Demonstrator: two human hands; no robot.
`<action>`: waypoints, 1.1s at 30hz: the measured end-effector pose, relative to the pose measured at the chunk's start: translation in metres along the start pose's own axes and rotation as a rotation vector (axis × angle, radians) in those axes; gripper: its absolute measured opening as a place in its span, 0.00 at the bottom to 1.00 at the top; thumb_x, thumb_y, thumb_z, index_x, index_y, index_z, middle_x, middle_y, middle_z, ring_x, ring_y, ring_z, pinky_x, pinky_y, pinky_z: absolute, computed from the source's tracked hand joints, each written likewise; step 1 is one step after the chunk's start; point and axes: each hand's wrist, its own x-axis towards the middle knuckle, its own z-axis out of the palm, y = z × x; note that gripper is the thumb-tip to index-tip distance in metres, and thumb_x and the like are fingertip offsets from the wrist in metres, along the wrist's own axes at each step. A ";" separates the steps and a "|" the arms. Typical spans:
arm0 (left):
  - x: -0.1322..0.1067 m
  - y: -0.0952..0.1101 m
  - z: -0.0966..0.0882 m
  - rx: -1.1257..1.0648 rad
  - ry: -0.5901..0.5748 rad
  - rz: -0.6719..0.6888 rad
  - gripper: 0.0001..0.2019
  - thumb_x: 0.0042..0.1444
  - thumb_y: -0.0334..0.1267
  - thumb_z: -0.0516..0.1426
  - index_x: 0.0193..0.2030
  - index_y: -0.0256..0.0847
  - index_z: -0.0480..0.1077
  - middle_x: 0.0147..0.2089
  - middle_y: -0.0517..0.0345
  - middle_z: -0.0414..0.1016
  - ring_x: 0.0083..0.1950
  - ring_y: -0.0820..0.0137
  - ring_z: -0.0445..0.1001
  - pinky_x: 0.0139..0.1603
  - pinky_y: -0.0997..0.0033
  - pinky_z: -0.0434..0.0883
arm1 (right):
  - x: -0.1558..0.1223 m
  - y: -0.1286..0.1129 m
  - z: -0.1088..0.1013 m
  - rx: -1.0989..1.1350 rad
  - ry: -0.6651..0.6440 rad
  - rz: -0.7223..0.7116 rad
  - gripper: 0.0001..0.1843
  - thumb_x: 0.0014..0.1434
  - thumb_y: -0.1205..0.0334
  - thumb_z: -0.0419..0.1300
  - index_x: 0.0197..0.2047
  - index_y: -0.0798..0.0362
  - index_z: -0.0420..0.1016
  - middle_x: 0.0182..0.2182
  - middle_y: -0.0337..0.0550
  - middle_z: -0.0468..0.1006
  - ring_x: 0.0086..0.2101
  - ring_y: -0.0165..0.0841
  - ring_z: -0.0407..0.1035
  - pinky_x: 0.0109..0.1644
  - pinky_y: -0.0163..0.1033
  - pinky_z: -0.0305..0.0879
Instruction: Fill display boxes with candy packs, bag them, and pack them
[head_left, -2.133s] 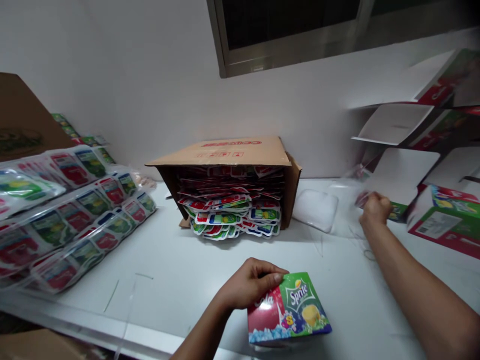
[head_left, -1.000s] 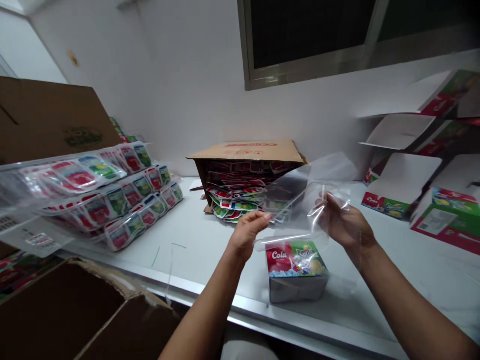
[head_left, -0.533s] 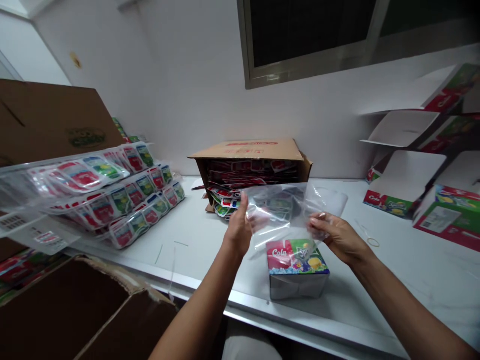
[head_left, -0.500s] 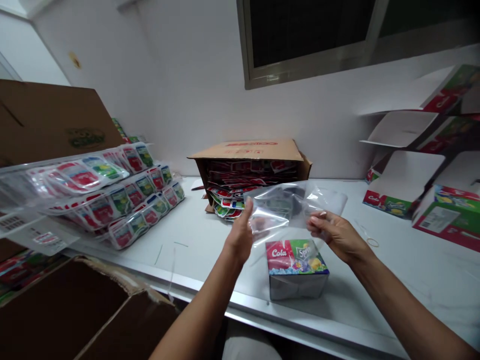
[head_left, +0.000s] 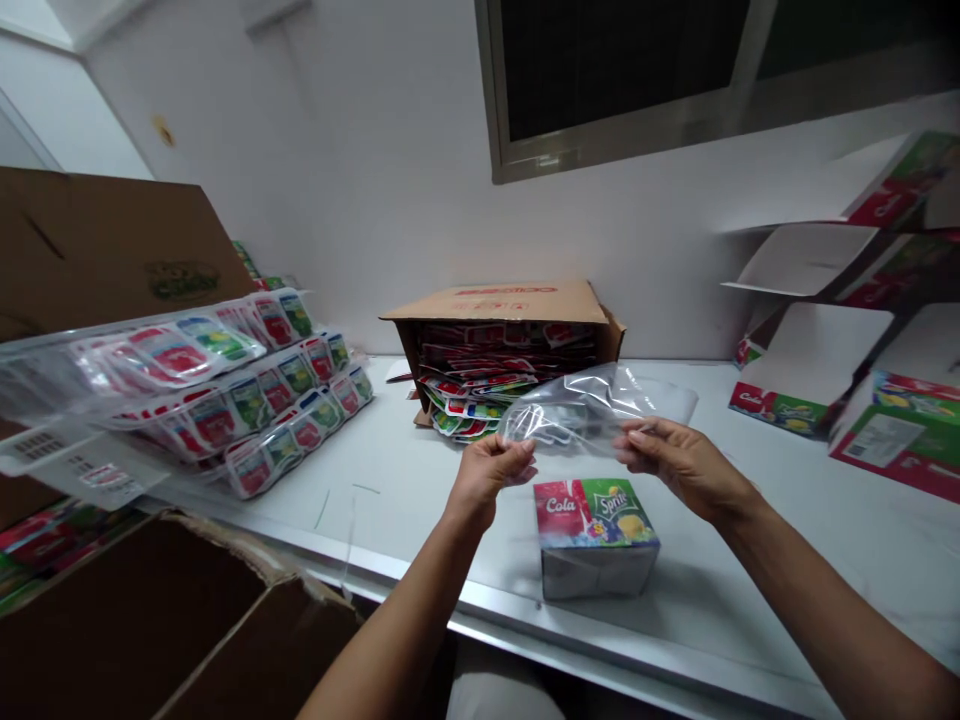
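A clear plastic bag [head_left: 577, 405] is stretched between my two hands above the table. My left hand [head_left: 489, 475] pinches its near left edge between thumb and fingers. On the other side, my right hand [head_left: 671, 458] grips the bag's right edge with curled fingers. Just below and between the hands, a small printed box [head_left: 596, 540] marked Cola and Sprite sits near the table's front edge. Its colourful face is turned up, and a grey side faces me. Neither hand touches this box.
Behind the bag, an open carton [head_left: 499, 300] lies filled with flat printed packets [head_left: 469, 400]. Stacked packets in plastic [head_left: 270, 410] stand at the left, above an open brown carton [head_left: 187, 620]. Printed boxes [head_left: 900, 430] with white flaps are piled at the right.
My left hand has gone from an upright thumb to a pinch on the bag's edge. The bag has dropped a little on that side. My right hand keeps its grip.
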 end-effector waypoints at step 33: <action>0.024 0.005 0.024 0.820 0.306 0.720 0.36 0.43 0.55 0.67 0.57 0.44 0.65 0.58 0.44 0.68 0.61 0.52 0.63 0.61 0.54 0.58 | 0.016 -0.007 0.036 -1.402 0.227 -0.394 0.08 0.65 0.58 0.48 0.40 0.48 0.67 0.29 0.41 0.79 0.31 0.40 0.74 0.32 0.38 0.56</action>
